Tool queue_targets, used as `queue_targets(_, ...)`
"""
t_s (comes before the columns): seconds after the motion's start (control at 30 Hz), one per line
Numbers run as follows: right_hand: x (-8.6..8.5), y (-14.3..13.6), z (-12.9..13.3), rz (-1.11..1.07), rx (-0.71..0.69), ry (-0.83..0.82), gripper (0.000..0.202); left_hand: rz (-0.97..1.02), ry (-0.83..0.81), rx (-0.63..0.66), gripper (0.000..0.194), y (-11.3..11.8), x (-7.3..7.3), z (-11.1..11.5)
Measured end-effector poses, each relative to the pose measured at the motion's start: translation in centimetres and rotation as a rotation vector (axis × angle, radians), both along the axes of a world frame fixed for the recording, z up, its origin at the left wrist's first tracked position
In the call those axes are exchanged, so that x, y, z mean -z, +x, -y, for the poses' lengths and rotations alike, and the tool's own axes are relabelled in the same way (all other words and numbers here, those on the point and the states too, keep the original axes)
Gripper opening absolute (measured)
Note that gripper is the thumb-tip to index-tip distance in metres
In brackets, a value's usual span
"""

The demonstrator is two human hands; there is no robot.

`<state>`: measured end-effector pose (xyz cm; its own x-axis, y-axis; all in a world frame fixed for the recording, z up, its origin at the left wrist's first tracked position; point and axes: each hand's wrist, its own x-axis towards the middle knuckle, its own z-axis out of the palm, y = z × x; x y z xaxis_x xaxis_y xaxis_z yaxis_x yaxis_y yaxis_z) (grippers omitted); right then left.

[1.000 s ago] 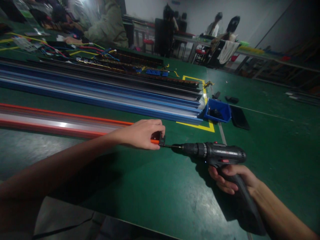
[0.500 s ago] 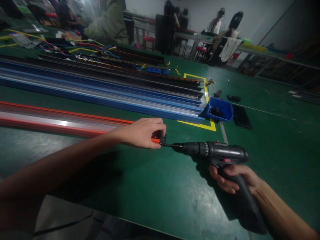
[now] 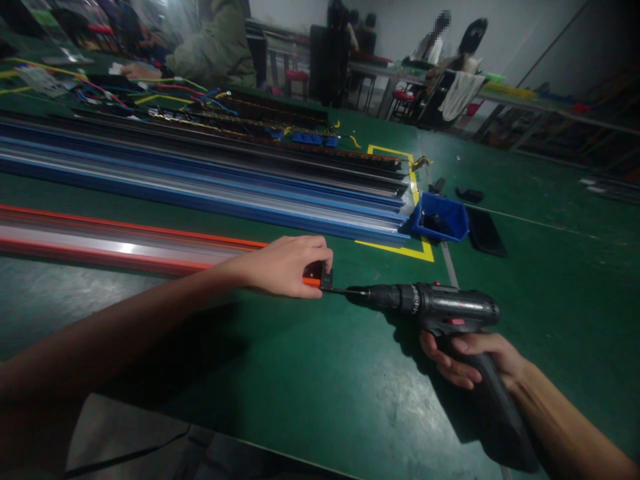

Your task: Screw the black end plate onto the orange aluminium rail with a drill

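My left hand (image 3: 287, 265) is closed over the right end of a long orange-edged metal profile (image 3: 125, 248), with thumb and fingers around a small black end piece (image 3: 327, 278). In my right hand (image 3: 475, 360) is a black cordless drill (image 3: 440, 303), lying nearly level and gripped by its handle. The drill's long thin bit (image 3: 345, 291) points left, and its tip meets the black end piece or lies right beside it. My left hand hides part of the profile's end.
Behind the orange profile lie several long blue profiles (image 3: 200, 190) and black strips (image 3: 250, 148). A blue bin (image 3: 440, 219) with dark parts stands at their right end, beside a flat black object (image 3: 484, 232). Loose wires (image 3: 165, 90) lie near a person's green sleeve (image 3: 215, 57).
The drill and my right hand have shifted very slightly to the right in view, along with the background. My left hand keeps its grip on the profile's end.
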<state>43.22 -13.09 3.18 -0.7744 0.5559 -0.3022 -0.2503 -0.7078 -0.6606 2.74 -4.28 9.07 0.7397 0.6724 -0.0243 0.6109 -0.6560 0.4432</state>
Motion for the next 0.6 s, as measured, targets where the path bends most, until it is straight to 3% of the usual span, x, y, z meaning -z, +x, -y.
queue_targets(0.6,-0.24,-0.03,-0.16,0.006,-0.007,-0.05,0.025,0.011,0.02,0.008,0.028,-0.15,0.42,-0.08)
